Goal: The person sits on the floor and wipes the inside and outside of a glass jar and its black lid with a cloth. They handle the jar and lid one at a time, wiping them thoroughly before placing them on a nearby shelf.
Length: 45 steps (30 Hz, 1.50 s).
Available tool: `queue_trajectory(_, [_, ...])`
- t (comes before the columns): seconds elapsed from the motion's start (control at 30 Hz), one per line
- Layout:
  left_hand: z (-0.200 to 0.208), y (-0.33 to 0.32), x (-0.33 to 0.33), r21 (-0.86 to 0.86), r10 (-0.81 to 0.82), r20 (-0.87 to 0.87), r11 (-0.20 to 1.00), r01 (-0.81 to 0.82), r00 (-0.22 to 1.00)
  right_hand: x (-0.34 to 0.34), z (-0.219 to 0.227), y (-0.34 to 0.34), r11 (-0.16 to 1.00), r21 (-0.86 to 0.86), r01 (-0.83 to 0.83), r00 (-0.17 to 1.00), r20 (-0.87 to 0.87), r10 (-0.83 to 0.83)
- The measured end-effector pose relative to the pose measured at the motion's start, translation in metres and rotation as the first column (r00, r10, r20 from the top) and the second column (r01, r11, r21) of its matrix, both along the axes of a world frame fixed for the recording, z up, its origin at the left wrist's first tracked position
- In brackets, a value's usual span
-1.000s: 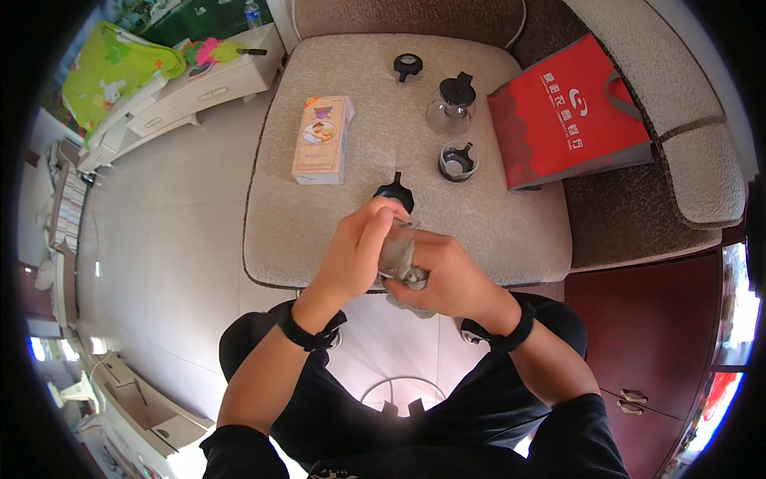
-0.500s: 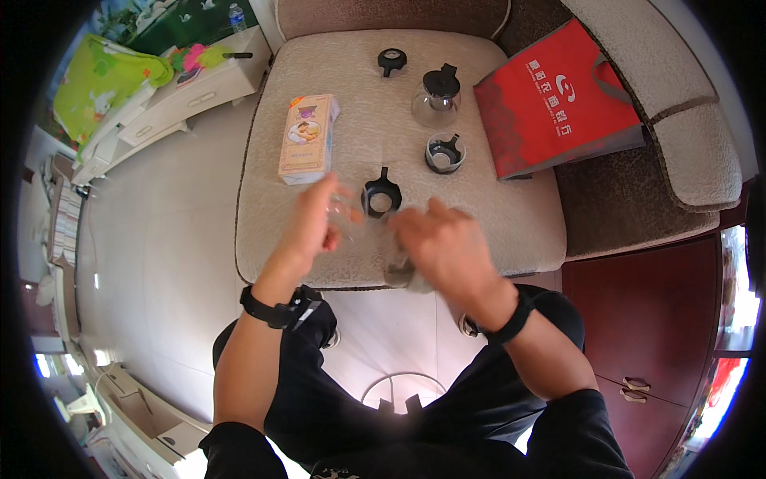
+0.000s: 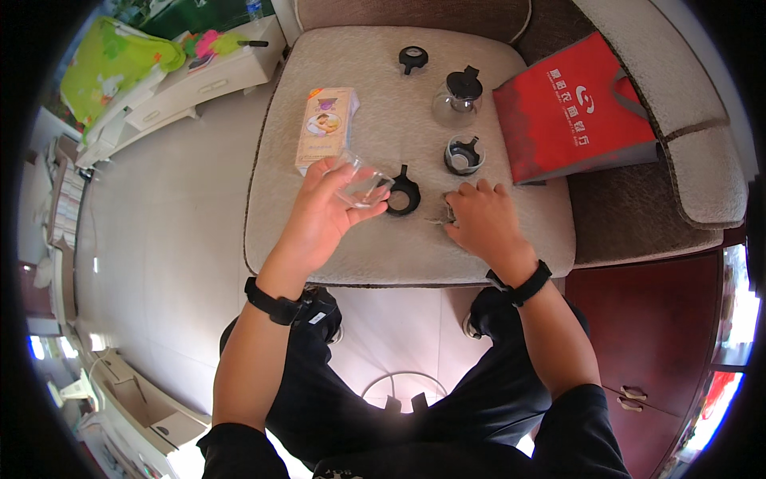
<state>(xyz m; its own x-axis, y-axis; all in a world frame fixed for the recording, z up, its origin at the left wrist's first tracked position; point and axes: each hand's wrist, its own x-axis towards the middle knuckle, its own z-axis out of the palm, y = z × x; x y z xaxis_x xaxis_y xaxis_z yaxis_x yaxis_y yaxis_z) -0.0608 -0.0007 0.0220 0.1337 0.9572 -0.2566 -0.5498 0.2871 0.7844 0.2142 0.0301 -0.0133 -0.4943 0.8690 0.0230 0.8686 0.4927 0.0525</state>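
My left hand (image 3: 319, 209) is closed round a clear cup (image 3: 363, 185), raised and tilted over the seat cushion, fingers behind it and thumb at its near side. Palm down on the cushion, my right hand (image 3: 488, 219) has its fingers curled over a small greyish cloth (image 3: 448, 209), mostly hidden beneath it. Between the hands lies a black ring-shaped piece with a handle (image 3: 413, 191). Beyond the right hand stands a glass bowl with a black fitting (image 3: 464, 162). Farther back are a glass teapot with a black lid (image 3: 463, 84) and a round black lid (image 3: 413, 56).
An upright-printed beige carton (image 3: 325, 128) lies on the cushion (image 3: 367, 259) beyond my left hand. A red paper bag (image 3: 550, 104) leans against the sofa arm at right. A white low cabinet (image 3: 199, 92) stands at far left, a dark red cabinet (image 3: 646, 319) at near right.
The left hand has turned and lifted the clear cup into plain sight. My right hand has moved right and down onto the cushion, taking the cloth with it. The view has shifted slightly.
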Motion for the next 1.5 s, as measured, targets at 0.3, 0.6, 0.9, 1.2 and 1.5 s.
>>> queue_trajectory(0.3, [-0.019,0.011,-0.003,0.121,0.035,-0.367,0.993,0.011,0.929,-0.021,-0.035,0.004,0.989,0.073,-0.128,0.965,-0.220,0.141])
queue_trajectory(0.6, [-0.058,0.021,-0.018,0.285,0.260,-0.958,0.879,0.381,0.117,-0.030,-0.036,0.013,0.992,-0.064,-0.108,0.993,-0.042,0.106])
queue_trajectory(0.9, [-0.039,0.005,-0.026,0.019,0.131,-0.971,0.876,0.481,-0.199,-0.009,-0.005,0.025,0.909,-0.400,-0.117,0.553,-0.787,-0.275])
queue_trajectory(1.2, [-0.004,0.000,0.004,0.477,0.512,-0.857,0.750,0.459,0.055,0.000,0.023,0.018,0.680,-0.583,-0.444,0.391,-0.809,-0.439])
queue_trajectory(1.5, [-0.003,0.006,0.006,0.341,0.050,-0.675,0.906,0.251,0.736,0.003,0.021,0.004,0.981,-0.037,-0.191,0.719,-0.685,0.114])
